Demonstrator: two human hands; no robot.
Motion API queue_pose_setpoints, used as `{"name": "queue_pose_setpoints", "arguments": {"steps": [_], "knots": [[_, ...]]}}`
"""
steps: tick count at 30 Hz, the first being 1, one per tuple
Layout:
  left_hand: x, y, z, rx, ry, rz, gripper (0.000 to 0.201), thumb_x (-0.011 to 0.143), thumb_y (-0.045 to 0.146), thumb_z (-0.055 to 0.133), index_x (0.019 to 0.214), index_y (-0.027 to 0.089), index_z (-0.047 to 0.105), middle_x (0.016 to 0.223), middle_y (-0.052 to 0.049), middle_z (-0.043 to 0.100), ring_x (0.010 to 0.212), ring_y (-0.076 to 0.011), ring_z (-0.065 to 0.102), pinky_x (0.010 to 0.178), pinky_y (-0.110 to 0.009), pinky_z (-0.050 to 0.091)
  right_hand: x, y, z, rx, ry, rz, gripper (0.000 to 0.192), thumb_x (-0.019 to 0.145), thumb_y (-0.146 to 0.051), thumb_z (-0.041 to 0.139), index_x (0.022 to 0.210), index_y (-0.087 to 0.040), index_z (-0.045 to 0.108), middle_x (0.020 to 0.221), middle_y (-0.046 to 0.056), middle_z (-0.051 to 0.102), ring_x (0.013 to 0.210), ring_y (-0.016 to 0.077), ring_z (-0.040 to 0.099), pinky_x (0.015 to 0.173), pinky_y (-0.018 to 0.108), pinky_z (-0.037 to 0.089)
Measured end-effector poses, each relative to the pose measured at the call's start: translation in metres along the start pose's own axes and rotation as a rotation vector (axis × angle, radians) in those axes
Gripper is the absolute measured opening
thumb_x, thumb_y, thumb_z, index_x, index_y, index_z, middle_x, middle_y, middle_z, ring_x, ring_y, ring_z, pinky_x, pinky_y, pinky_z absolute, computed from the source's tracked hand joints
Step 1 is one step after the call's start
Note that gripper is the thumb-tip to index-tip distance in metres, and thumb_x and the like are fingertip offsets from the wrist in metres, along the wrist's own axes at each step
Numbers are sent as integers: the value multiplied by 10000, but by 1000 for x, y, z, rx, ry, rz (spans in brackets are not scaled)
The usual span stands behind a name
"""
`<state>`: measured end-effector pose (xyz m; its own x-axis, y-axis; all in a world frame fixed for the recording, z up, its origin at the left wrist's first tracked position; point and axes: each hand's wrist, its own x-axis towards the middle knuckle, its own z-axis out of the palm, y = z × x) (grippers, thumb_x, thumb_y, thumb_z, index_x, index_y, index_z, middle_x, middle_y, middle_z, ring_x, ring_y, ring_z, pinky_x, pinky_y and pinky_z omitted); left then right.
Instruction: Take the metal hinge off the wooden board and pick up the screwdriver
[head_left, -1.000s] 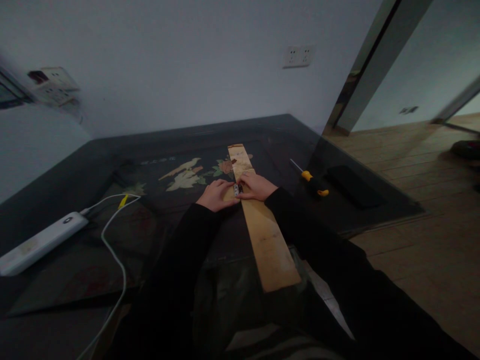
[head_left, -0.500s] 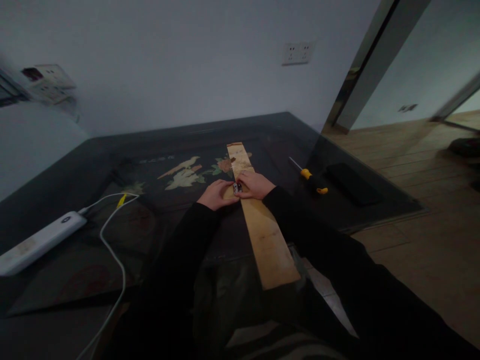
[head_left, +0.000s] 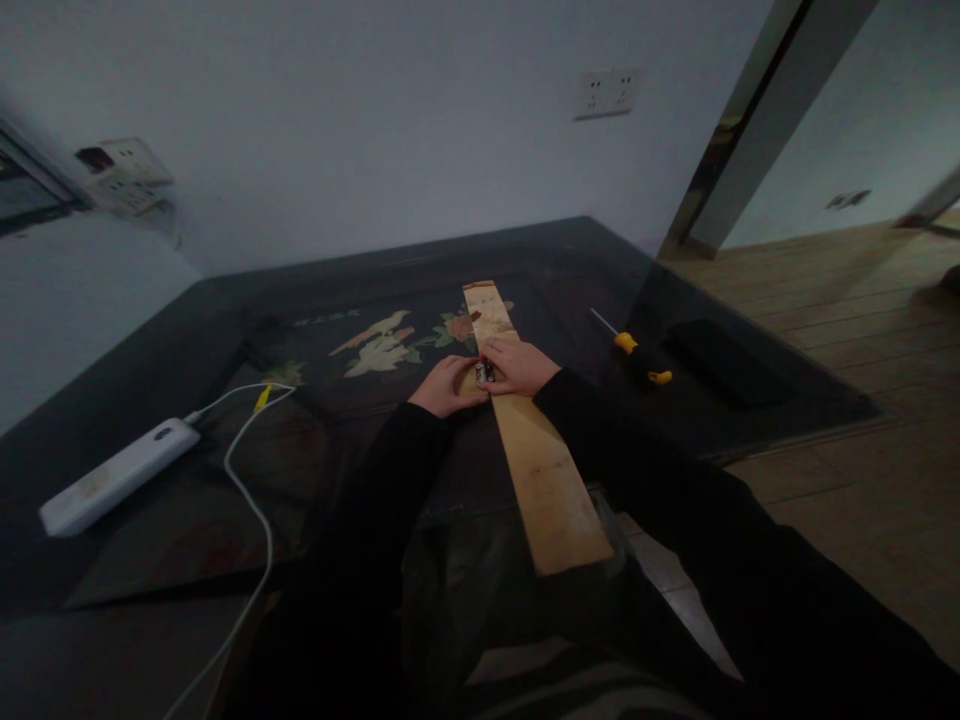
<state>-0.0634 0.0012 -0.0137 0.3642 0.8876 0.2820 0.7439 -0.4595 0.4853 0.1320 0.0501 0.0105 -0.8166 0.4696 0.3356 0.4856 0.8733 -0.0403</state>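
A long, narrow wooden board (head_left: 551,480) lies over the dark table, its near end jutting past the edge toward my lap. Across its middle, my left hand (head_left: 448,386) and my right hand (head_left: 519,367) meet with fingers curled in. Between the fingertips sits a small silvery metal piece (head_left: 484,373) with dark spots; its exact kind is too small to tell. Under my left thumb and fingers shows a tan wooden piece (head_left: 466,384), pressed against the board's left side. My right hand rests on the board, its fingers partly hiding the metal piece.
To the right lie a yellow-and-black screwdriver (head_left: 637,357) and a dark flat rectangular object (head_left: 724,362). A white power strip (head_left: 120,475) with a white cable (head_left: 259,515) is on the left. The dark table (head_left: 420,470) stands against the wall, which carries sockets (head_left: 606,93).
The whole view has shifted slightly, so things appear a little further right. Both hands keep the same hold on the pieces over the board.
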Motion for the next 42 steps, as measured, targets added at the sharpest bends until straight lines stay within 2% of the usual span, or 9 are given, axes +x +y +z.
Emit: {"name": "queue_pose_setpoints", "arguments": {"steps": [7, 12, 22, 31, 42], "knots": [[-1, 1, 1, 22, 23, 1, 598, 684, 461, 714, 1185, 173, 561, 1123, -116, 577, 1083, -266, 551, 979, -444, 425, 0, 1, 0, 17, -15, 5, 403, 818, -461, 575, 1031, -120, 562, 1024, 120, 593, 928, 223, 548, 771, 301, 396], [-1, 2, -1, 36, 6, 1, 617, 683, 478, 709, 1181, 144, 565, 1108, -126, 566, 1067, -263, 552, 977, -435, 431, 0, 3, 0, 25, -7, 11, 418, 814, -485, 579, 1028, -126, 563, 1026, 113, 594, 921, 220, 551, 761, 295, 396], [-2, 6, -1, 65, 31, -16, 581, 682, 466, 712, 1161, 169, 568, 1090, -106, 573, 1051, -263, 556, 962, -432, 438, -1, 0, -4, 53, -24, 73, 423, 818, -488, 573, 1034, -124, 569, 1024, 113, 601, 893, 212, 559, 748, 291, 382], [-2, 7, -3, 110, 25, -20, 577, 672, 440, 717, 1166, 177, 575, 1099, -108, 567, 1064, -275, 540, 971, -428, 429, -2, 1, -5, 149, -41, 101, 401, 807, -468, 587, 1032, -136, 571, 1014, 99, 604, 897, 212, 560, 739, 285, 377], [-2, 7, -2, 105, 2, -25, 584, 697, 488, 678, 1153, 134, 585, 1073, -123, 583, 1035, -271, 560, 954, -417, 440, -2, 10, 5, 352, 40, 70, 355, 749, -427, 640, 939, -135, 573, 913, 64, 584, 815, 169, 507, 722, 255, 358]]}}
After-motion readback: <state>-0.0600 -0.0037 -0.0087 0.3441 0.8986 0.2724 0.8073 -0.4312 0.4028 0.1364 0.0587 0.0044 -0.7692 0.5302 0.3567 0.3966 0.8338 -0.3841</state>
